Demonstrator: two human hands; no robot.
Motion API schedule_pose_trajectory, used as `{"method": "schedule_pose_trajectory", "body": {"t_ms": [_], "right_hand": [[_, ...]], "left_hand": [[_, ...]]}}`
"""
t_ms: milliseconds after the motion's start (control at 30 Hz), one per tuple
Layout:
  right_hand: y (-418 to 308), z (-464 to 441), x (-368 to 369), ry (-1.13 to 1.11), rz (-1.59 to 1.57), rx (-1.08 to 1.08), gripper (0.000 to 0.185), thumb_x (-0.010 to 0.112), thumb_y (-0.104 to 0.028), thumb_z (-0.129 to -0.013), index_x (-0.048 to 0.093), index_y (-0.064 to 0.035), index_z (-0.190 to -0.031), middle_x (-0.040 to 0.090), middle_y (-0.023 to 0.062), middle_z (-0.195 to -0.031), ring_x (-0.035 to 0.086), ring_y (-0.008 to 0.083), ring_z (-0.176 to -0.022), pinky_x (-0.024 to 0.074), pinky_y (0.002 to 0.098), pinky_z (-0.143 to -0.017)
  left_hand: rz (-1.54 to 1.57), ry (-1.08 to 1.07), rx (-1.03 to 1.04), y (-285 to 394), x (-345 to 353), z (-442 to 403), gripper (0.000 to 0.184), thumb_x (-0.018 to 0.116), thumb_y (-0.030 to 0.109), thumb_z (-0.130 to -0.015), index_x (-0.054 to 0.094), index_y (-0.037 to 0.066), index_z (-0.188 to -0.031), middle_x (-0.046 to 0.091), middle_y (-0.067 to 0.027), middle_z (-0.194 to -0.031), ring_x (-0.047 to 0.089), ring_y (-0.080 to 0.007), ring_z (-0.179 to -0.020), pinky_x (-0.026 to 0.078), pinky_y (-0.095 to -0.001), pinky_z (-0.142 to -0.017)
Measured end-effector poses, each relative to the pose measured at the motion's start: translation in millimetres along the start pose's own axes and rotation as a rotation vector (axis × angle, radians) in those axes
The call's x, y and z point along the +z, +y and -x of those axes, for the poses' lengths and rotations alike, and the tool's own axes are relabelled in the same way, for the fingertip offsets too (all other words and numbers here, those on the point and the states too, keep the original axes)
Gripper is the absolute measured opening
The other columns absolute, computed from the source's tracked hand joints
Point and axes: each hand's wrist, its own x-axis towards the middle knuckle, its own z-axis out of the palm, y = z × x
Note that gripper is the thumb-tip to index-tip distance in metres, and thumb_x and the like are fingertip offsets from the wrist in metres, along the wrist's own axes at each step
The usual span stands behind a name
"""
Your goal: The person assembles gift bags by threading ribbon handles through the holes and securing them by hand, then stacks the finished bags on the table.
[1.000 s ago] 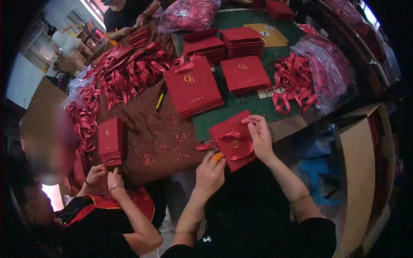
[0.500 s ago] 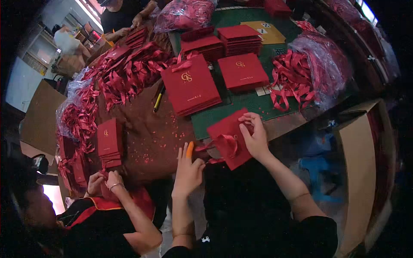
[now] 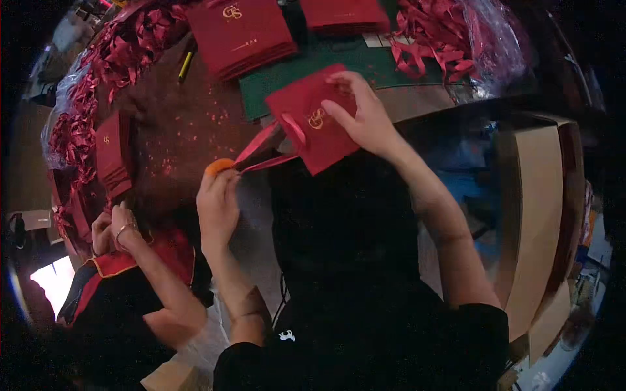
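A red bag with a gold logo (image 3: pixel 306 107) is held at its right edge by my right hand (image 3: pixel 365 117), the thumb on its front and the fingers at the upper edge. Pink-red ribbon (image 3: pixel 261 142) runs from the bag to my left hand (image 3: pixel 220 195), whose fingers are pinched on the ribbon's end. An orange cover sits on one finger of that hand. The ribbon is stretched between the bag and my left hand.
Stacks of red bags (image 3: pixel 241 36) lie on the green mat (image 3: pixel 261 85). Ribbon piles (image 3: pixel 437 32) are at the right and left. A yellow pen (image 3: pixel 186 67) lies on the brown cloth. At the left, a co-worker's hands (image 3: pixel 120 225) are near stacked bags. A cardboard box (image 3: pixel 538 221) stands right.
The view has tilted downward. My left hand went from the bag, fingers spread, to pinching the ribbon and drawing it leftward. My right hand still holds the bag.
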Motion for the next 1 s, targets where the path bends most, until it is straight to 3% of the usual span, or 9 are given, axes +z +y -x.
{"method": "schedule_pose_trajectory", "body": {"t_ms": [67, 233, 333, 433, 500, 633, 733, 833, 1000], "right_hand": [[-17.3, 2.1, -30.3, -0.263, 0.106, -0.075, 0.07, 0.072, -0.04, -0.08, 0.04, -0.0064, -0.133, 0.043, 0.0191, -0.134, 0.043, 0.0359, -0.125, 0.0364, 0.0437, -0.104], [-22.4, 11.6, -54.6, -0.522, 0.803, -0.427, 0.075, 0.069, -0.008, -0.073, 0.038, -0.0145, -0.141, 0.031, 0.0127, -0.149, 0.03, 0.0337, -0.138, 0.0344, 0.0455, -0.108], [-74.5, -7.8, -99.7, -0.488, 0.579, -0.451, 0.049, 0.064, 0.0, -0.073, 0.06, -0.0101, -0.12, 0.062, 0.0085, -0.119, 0.055, 0.0308, -0.115, 0.0429, 0.0415, -0.1], [-93.0, -37.7, -118.4, -0.419, 0.168, -0.415, 0.029, 0.067, -0.012, -0.082, 0.062, -0.0047, -0.11, 0.065, 0.0069, -0.098, 0.063, 0.0202, -0.096, 0.0493, 0.0346, -0.087], [-74.3, -63.1, -102.8, -0.414, 0.207, -0.474, 0.034, 0.068, -0.023, -0.084, 0.059, -0.0032, -0.109, 0.063, 0.008, -0.101, 0.061, 0.0174, -0.099, 0.0493, 0.0325, -0.083], [-8.3, -84.7, -59.7, -0.461, 0.177, -0.087, 0.048, 0.077, -0.034, -0.074, 0.062, -0.0039, -0.109, 0.066, 0.015, -0.101, 0.063, 0.0284, -0.095, 0.0485, 0.0368, -0.082], [5.7, -80.6, -39.0, -0.327, 0.379, -0.128, 0.049, 0.075, -0.04, -0.073, 0.065, -0.0095, -0.11, 0.063, 0.0151, -0.101, 0.056, 0.0336, -0.104, 0.0444, 0.0413, -0.089], [11.3, -62.0, -20.0, -0.21, 0.436, -0.214, 0.04, 0.073, -0.036, -0.078, 0.065, -0.0134, -0.109, 0.052, 0.0101, -0.115, 0.044, 0.0311, -0.114, 0.0334, 0.0472, -0.097], [-3.9, -36.9, -15.9, 0.063, 0.436, -0.328, 0.03, 0.07, -0.028, -0.081, 0.064, -0.0081, -0.103, 0.055, 0.0098, -0.11, 0.048, 0.0286, -0.106, 0.0354, 0.0428, -0.094]], "left_hand": [[0.084, 0.02, -0.001, -4.9, 2.2, 2.3, 0.011, 0.058, -0.005, -0.084, 0.063, -0.002, -0.094, 0.06, -0.0157, -0.098, 0.063, -0.0291, -0.088, 0.05, -0.0332, -0.077], [0.266, 0.098, -0.005, 1.5, -4.4, 5.4, 0.011, 0.063, -0.004, -0.083, 0.064, -0.002, -0.094, 0.063, -0.0112, -0.095, 0.063, -0.0168, -0.084, 0.05, -0.0267, -0.072], [0.61, 0.256, -0.02, 1.8, -9.5, 11.2, 0.011, 0.065, -0.004, -0.082, 0.064, -0.004, -0.093, 0.062, -0.0101, -0.098, 0.06, -0.0139, -0.083, 0.049, -0.0247, -0.076], [0.766, 0.292, 0.023, -2.8, -11.9, 6.2, 0.007, 0.062, -0.004, -0.085, 0.063, -0.006, -0.092, 0.061, -0.0117, -0.101, 0.06, -0.0149, -0.088, 0.048, -0.0247, -0.079], [0.393, 0.255, -0.176, -4.4, -10.4, -2.5, 0.006, 0.062, -0.004, -0.086, 0.063, -0.006, -0.092, 0.061, -0.0122, -0.101, 0.06, -0.0154, -0.09, 0.049, -0.0258, -0.079], [0.337, 0.269, -0.175, -17.9, 6.9, -19.9, 0.009, 0.06, 0.001, -0.089, 0.063, -0.005, -0.095, 0.062, -0.0085, -0.096, 0.061, -0.0137, -0.087, 0.049, -0.0258, -0.077], [0.035, 0.269, -0.19, -23.9, 19.8, -21.7, 0.016, 0.061, 0.005, -0.088, 0.063, -0.003, -0.101, 0.059, -0.0162, -0.113, 0.06, -0.0275, -0.099, 0.048, -0.0336, -0.084], [-0.499, 0.311, -0.018, 27.9, 31.1, -30.0, 0.044, 0.061, 0.008, -0.087, 0.052, 0.003, -0.129, 0.047, -0.0193, -0.134, 0.045, -0.035, -0.122, 0.034, -0.0462, -0.102], [-0.335, -0.004, 0.166, 66.7, 60.6, -42.0, 0.044, 0.061, 0.018, -0.088, 0.053, 0.002, -0.128, 0.045, -0.0215, -0.136, 0.04, -0.0381, -0.128, 0.026, -0.0518, -0.108]]}}
